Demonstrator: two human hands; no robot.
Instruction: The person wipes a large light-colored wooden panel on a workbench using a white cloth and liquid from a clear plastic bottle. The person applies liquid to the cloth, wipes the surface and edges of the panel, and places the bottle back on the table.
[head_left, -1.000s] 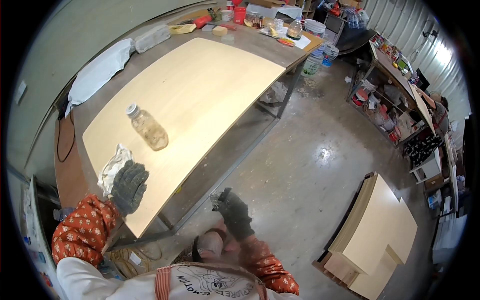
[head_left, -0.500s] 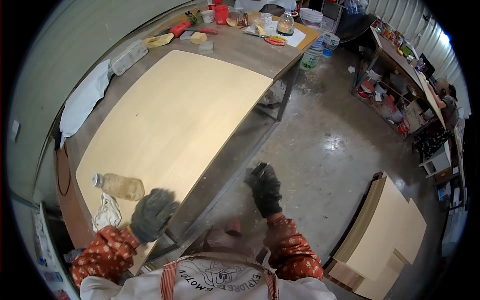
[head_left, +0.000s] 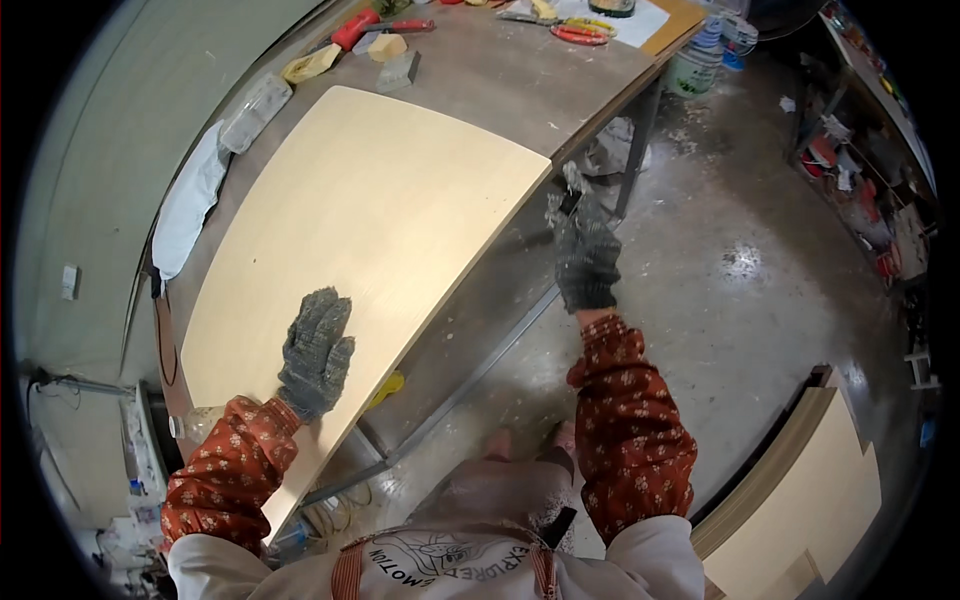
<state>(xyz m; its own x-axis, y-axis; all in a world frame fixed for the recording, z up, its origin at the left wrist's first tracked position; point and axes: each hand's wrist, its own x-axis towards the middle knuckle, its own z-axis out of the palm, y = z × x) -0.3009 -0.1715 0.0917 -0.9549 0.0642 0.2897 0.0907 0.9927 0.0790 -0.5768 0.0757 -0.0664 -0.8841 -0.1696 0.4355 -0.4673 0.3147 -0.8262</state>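
A large pale wooden panel [head_left: 390, 210] with a gently curved far edge lies on the workbench. My left hand [head_left: 318, 352], in a grey knit glove, rests flat on its near part with the fingers stretched out. Off the panel's right corner is my right hand [head_left: 587, 255], gloved the same way and reaching forward. Its fingers are closed around a small dark thing whose kind I cannot make out. A clear jar [head_left: 202, 424] lies on its side by the panel's near left, mostly hidden behind my left sleeve.
Along the workbench's [head_left: 500, 90] far side lie a white cloth [head_left: 190, 205], a wrapped block [head_left: 258, 110], small blocks [head_left: 398, 70] and red-handled scissors [head_left: 580, 36]. Stacked panels [head_left: 800, 480] stand on the floor at right. A bucket [head_left: 695, 72] is beyond the bench.
My right hand has reached forward to the panel's right corner. My left hand has slid forward over the panel and now lies flat. The view has shifted too.
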